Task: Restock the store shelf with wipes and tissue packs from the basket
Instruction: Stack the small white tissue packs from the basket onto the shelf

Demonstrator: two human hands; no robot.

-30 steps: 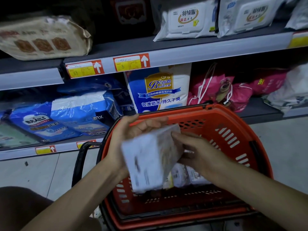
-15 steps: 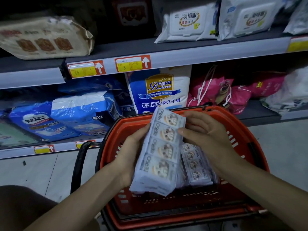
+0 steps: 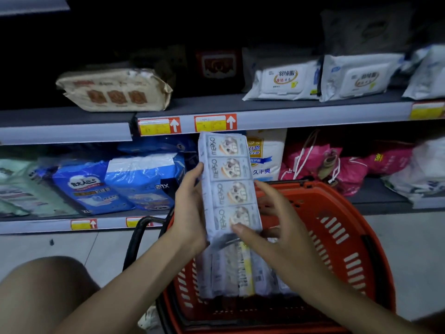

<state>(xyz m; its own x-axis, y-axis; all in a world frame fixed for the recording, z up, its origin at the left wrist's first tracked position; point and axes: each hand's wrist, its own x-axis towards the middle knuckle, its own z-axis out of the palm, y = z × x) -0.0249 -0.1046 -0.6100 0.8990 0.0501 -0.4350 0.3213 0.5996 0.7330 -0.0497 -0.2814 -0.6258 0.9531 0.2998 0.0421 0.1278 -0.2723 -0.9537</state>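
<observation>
Tissue pack (image 3: 228, 184), long strip of four printed panels: held upright above the orange basket (image 3: 337, 237), its top end just below the price rail (image 3: 313, 116). Left hand (image 3: 190, 208) grips its left edge, thumb on the front, fingers curled behind. Right hand (image 3: 277, 227) pinches the lower right part, thumb on the front face, fingers behind. Further packs (image 3: 240, 273) lie in the basket beneath. White wipes packs (image 3: 281, 80) stand on the upper shelf (image 3: 216, 102), well apart from the strip.
</observation>
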